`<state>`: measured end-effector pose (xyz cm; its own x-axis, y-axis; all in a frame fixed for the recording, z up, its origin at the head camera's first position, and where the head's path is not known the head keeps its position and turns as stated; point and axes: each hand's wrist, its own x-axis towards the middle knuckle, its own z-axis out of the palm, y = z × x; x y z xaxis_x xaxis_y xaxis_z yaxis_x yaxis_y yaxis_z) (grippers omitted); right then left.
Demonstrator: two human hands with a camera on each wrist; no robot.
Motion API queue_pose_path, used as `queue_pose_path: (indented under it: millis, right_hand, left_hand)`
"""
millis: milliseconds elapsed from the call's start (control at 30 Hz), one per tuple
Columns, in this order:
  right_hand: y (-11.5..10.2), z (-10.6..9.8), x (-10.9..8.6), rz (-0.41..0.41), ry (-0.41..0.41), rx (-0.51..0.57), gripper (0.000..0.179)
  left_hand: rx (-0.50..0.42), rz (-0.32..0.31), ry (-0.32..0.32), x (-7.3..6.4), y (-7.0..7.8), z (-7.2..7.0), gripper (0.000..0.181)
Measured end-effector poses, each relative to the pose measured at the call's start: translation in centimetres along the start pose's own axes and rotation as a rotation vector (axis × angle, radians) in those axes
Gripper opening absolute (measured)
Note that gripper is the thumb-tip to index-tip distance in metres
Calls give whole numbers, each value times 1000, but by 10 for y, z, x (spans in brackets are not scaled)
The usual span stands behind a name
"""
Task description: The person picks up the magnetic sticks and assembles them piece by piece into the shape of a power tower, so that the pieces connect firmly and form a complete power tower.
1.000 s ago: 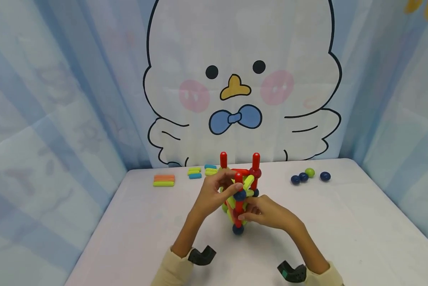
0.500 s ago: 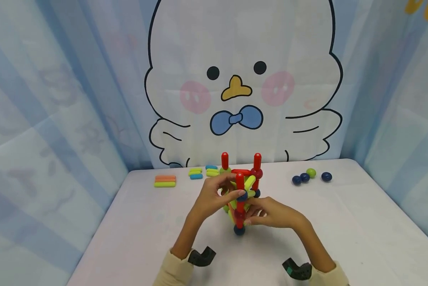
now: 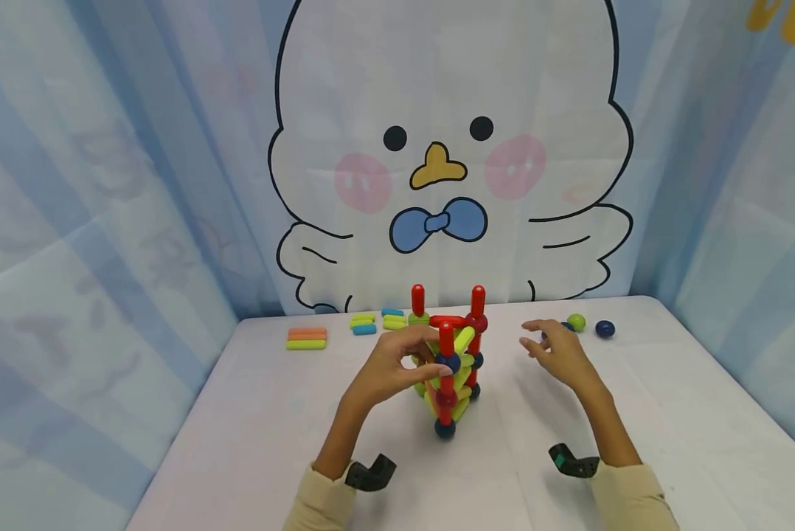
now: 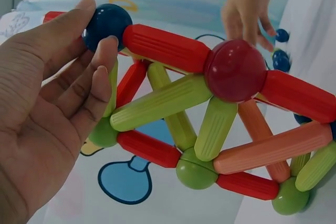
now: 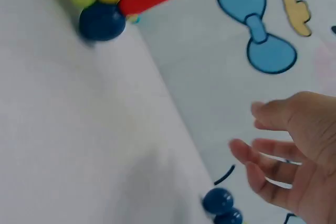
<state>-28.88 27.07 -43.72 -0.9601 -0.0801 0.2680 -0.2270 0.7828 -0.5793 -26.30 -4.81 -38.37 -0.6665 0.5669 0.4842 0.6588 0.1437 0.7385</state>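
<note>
A tower of ball joints and sticks [image 3: 446,398], likely a magnetic building set, stands on the table with red uprights and green and orange braces. My left hand [image 3: 394,365] pinches a dark blue ball [image 4: 107,27] at its near upper corner, thumb on one side and fingertips on the other. My right hand [image 3: 560,354] hovers away from the tower with fingers spread and nothing between them. Close to that hand in the head view are a green ball [image 3: 576,321] and dark blue balls, partly covered by it; two of these blue balls [image 5: 218,201] show in the right wrist view.
An orange stick [image 3: 307,333] and a green stick [image 3: 306,344] lie side by side at the back left. Several short green and blue sticks [image 3: 364,330] sit behind the tower. Another dark blue ball [image 3: 605,329] lies farther right. A printed curtain [image 3: 437,258] hangs behind the table.
My right hand has let go of the tower's lower part and moved right and back toward the loose balls. The left hand keeps its pinch at the tower's upper corner.
</note>
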Motion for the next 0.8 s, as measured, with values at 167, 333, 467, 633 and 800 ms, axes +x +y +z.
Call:
queue_pose_path:
  millis: [167, 333, 467, 633, 800]
  right_hand:
    - [31, 11, 15, 73, 148, -258, 39]
    - [48, 18, 22, 111, 111, -335, 39]
    - [57, 22, 22, 128, 61, -321, 39]
    - [59, 24, 20, 126, -20, -277, 37]
    - [54, 23, 20, 122, -110, -207, 36]
  left_hand:
    - [-5, 8, 10, -1, 3, 1, 34]
    - [-37, 40, 151, -1, 3, 1, 23]
    - [-54, -2, 464, 1, -2, 3, 12]
    - [-42, -187, 584, 3, -3, 1, 33]
    - [-111, -315, 330, 4, -20, 2, 56]
